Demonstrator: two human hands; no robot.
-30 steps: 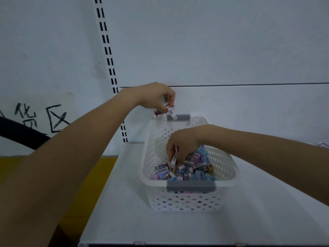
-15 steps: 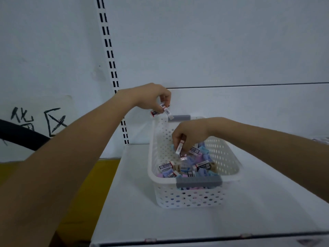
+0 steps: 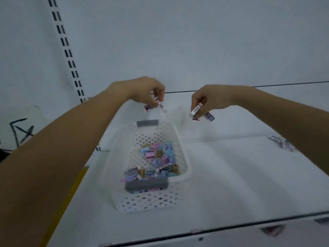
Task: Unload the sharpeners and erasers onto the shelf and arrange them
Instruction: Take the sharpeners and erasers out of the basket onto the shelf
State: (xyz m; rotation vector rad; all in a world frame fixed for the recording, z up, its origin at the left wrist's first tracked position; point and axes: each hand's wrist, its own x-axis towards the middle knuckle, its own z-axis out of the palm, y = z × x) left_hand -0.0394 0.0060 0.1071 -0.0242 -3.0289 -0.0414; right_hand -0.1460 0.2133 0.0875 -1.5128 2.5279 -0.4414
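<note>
A white perforated basket (image 3: 179,148) with grey handles stands on the white shelf (image 3: 240,184). It holds several pastel sharpeners and sleeved erasers (image 3: 156,161). My left hand (image 3: 144,91) hovers above the basket's far end and pinches two white erasers (image 3: 156,105). My right hand (image 3: 208,100) is raised to the right of the basket's far end and grips white erasers (image 3: 200,113) with printed sleeves.
A slotted upright rail (image 3: 69,57) runs down the back wall at the left. Small blurred items (image 3: 283,144) lie on the shelf at the far right. The shelf's front edge (image 3: 213,230) runs along the bottom; yellow board (image 3: 67,202) lies left of it.
My right hand has lifted out of the basket with erasers and moved up and right. My left hand stays above the basket's far end with its erasers. The view has tilted.
</note>
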